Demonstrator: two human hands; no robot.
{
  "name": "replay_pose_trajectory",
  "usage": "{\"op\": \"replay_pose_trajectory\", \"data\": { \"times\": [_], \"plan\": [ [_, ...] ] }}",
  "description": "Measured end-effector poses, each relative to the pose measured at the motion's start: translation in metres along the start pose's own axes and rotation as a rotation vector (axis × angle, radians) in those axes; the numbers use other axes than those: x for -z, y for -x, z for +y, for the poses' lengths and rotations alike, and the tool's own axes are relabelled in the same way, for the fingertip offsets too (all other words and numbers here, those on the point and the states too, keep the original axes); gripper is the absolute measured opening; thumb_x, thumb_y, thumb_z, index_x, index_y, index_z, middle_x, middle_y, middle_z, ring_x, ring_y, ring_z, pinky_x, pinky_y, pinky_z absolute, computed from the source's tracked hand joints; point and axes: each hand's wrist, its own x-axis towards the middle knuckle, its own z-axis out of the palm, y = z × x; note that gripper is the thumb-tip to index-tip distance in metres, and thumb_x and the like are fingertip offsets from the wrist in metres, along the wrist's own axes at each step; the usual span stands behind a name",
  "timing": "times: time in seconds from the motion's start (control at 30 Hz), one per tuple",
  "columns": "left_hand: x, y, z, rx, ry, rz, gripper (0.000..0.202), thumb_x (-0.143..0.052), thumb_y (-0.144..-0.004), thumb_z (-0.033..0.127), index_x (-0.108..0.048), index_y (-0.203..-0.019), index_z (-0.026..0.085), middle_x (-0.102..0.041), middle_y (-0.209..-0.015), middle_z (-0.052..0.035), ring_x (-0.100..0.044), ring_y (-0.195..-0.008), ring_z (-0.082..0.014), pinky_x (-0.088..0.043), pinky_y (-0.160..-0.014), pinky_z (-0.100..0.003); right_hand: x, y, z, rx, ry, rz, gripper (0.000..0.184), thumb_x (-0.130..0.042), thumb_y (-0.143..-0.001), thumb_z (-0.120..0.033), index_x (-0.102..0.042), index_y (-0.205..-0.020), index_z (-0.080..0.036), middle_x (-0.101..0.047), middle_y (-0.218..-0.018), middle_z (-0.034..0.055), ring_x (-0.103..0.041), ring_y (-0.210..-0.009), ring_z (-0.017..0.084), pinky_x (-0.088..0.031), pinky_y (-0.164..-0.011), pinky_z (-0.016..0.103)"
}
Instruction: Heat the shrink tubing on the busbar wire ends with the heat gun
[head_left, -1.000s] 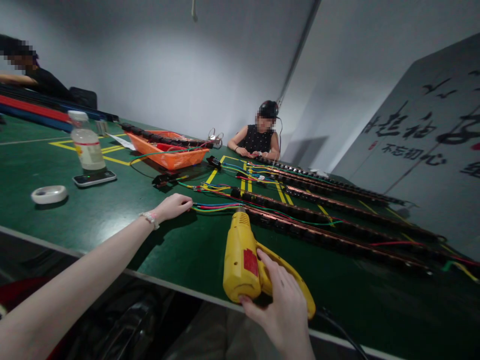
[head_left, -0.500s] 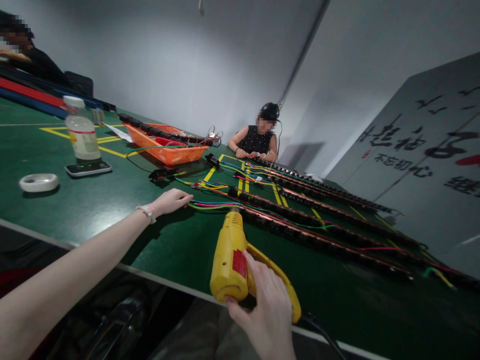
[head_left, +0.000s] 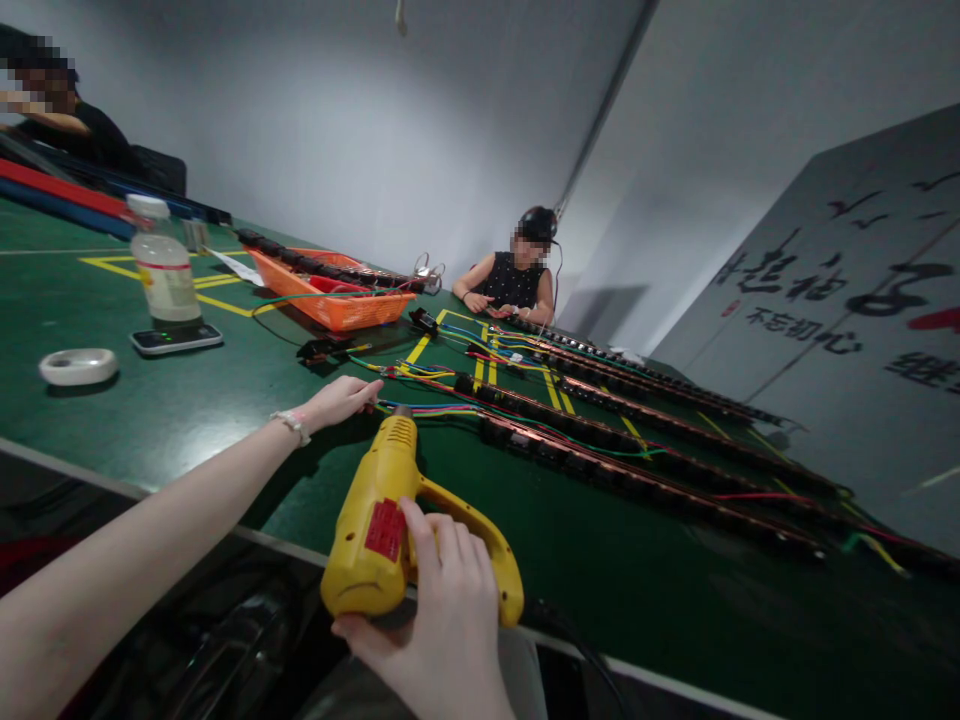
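Note:
My right hand (head_left: 439, 620) is wrapped round the grip of a yellow heat gun (head_left: 379, 525), whose nozzle points at a bundle of coloured wires (head_left: 431, 409) on the green table (head_left: 225, 410). My left hand (head_left: 341, 400) lies on the table beside the nozzle, its fingers curled and pressed on the end of those wires. The wires lead to long dark strips with copper parts (head_left: 637, 470) that run off to the right.
An orange tray (head_left: 337, 300), a plastic bottle (head_left: 163, 268) standing on a phone (head_left: 176, 338) and a white tape roll (head_left: 77, 365) lie at the left. A person (head_left: 514, 280) sits at the table's far side; another person (head_left: 67, 130) is at far left.
My right hand has swung the heat gun to the left and back toward the table's near edge. My left hand has stayed on the wire ends.

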Motion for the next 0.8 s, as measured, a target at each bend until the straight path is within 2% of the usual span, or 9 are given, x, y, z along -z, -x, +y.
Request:
{"op": "replay_pose_trajectory", "data": {
  "times": [0.2,0.4,0.6,0.8],
  "plan": [
    [0.003,0.004,0.008,-0.04,-0.092,0.011,0.066,-0.026,-0.083,0.068,-0.058,-0.058,0.017,-0.055,-0.055,-0.002,-0.045,-0.054,-0.0142,-0.031,-0.053,-0.025,-0.011,-0.007,-0.015,0.043,-0.072,0.03,0.086,-0.061,-0.061,-0.072,-0.041,-0.133,-0.027,-0.056,-0.098,0.0072,-0.055,-0.087,0.027,-0.045,-0.077,0.048],
    [0.004,0.007,0.009,-0.068,-0.133,0.019,0.06,-0.03,-0.084,0.063,-0.052,-0.053,0.017,-0.049,-0.051,-0.0003,-0.039,-0.053,-0.0127,-0.027,-0.051,-0.024,-0.019,-0.008,-0.013,0.052,-0.065,0.08,0.088,-0.061,-0.06,-0.074,-0.043,-0.132,-0.025,-0.059,-0.095,0.0061,-0.056,-0.085,0.026,-0.045,-0.076,0.045],
    [0.004,0.009,0.007,-0.141,-0.202,-0.005,0.054,-0.032,-0.086,0.057,-0.059,-0.063,0.017,-0.052,-0.056,0.001,-0.04,-0.055,-0.0124,-0.027,-0.054,-0.024,-0.008,-0.006,0.003,0.033,-0.088,0.081,0.091,-0.064,-0.058,-0.075,-0.047,-0.129,-0.022,-0.061,-0.1,0.0058,-0.058,-0.09,0.025,-0.045,-0.081,0.04],
    [0.005,0.008,0.005,-0.219,-0.219,0.0,0.045,-0.037,-0.086,0.053,-0.06,-0.069,0.018,-0.054,-0.063,0.0003,-0.047,-0.061,-0.0131,-0.033,-0.058,-0.023,0.005,0.003,0.034,0.017,0.012,0.141,0.089,-0.061,-0.062,-0.075,-0.047,-0.129,-0.018,-0.061,-0.103,0.0084,-0.058,-0.092,0.026,-0.044,-0.08,0.039]
  ]
}}
